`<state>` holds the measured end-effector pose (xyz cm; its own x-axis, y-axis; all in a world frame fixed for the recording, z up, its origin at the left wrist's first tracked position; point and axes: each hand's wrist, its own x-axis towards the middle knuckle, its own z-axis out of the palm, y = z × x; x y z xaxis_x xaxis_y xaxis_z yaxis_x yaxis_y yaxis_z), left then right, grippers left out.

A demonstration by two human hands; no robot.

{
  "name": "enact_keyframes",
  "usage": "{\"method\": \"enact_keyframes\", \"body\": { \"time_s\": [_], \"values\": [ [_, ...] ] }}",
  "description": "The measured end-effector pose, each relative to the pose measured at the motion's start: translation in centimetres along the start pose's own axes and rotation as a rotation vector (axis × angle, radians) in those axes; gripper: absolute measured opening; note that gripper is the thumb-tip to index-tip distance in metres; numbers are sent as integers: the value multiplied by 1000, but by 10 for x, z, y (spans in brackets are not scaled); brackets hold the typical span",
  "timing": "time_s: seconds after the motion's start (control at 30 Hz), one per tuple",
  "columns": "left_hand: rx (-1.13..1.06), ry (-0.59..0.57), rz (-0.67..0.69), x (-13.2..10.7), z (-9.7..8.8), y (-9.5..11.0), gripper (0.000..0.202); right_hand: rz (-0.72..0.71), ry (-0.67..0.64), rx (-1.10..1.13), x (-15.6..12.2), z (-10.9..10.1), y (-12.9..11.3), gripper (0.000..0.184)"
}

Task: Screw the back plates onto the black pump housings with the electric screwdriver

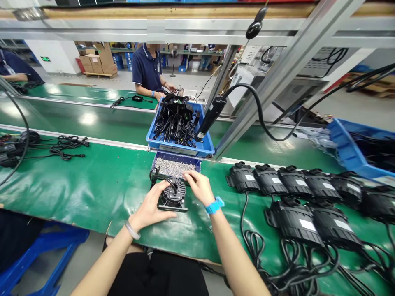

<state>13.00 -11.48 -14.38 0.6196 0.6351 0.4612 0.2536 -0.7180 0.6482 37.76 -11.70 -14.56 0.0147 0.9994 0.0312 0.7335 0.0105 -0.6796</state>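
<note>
A round, finned black motor-like unit (174, 193) sits on the green work mat in front of me, with a cable bent over its top. My left hand (151, 207) wraps its left side, fingers on top and thumb along the front edge. Just behind the unit stands a small dark-blue bin (199, 166) filled with little silvery screws (173, 166). Over the bin's front right edge, my right hand (199, 187) has thumb and fingertips pinched together. Whatever lies between those fingertips is too small to make out.
A black electric screwdriver (211, 117) hangs above a blue crate (180, 148) of cabled parts. Several black housings (299, 222) with cables fill the right side. More cables (66, 146) lie left. A co-worker (146, 72) works across the bench; a metal post (262, 90) rises at right.
</note>
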Motion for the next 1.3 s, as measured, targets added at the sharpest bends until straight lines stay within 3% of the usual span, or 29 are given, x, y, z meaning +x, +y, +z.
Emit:
{"method": "enact_keyframes", "body": {
  "time_s": [0.1, 0.17, 0.23, 0.33, 0.4, 0.47, 0.57, 0.7, 0.83, 0.97, 1.1, 1.2, 1.3],
  "values": [
    [109, 53, 113, -5, -21, 9, 101, 86, -214, -187, 48, -6, 3, 27],
    [131, 137, 197, -10, -40, 6, 85, 123, -357, -286, 69, -4, 4, 27],
    [111, 240, 211, -10, -58, -9, 63, 140, -467, -359, 79, -2, 4, 26],
    [132, 274, 39, 13, -71, -51, 42, 135, -565, -423, 79, -2, 5, 25],
    [241, 83, -85, 47, -67, -80, 32, 123, -596, -438, 76, -5, 5, 25],
    [405, -304, -95, 88, -52, -101, 28, 112, -610, -433, 73, -10, 4, 23],
    [444, -529, -62, 138, -19, -112, 15, 97, -592, -382, 69, -16, 3, 19],
    [509, -632, -77, 162, 10, -104, 10, 73, -412, -232, 61, -19, 2, 17],
    [528, -633, -108, 164, 8, -92, 15, 60, -139, 5, 52, -17, 7, 14],
    [498, -529, -148, 165, -10, -79, 10, 60, 113, 301, 27, -20, 6, 7],
    [469, -296, -212, 151, -40, -57, 14, 14, 278, 527, -20, -31, -21, 20],
    [373, 1, -264, 122, -62, -36, 21, -170, 424, 594, -52, -32, -45, 14],
    [73, 404, -332, 79, -75, -16, 22, -414, 508, 419, -70, -22, -55, 11]
  ]
}}
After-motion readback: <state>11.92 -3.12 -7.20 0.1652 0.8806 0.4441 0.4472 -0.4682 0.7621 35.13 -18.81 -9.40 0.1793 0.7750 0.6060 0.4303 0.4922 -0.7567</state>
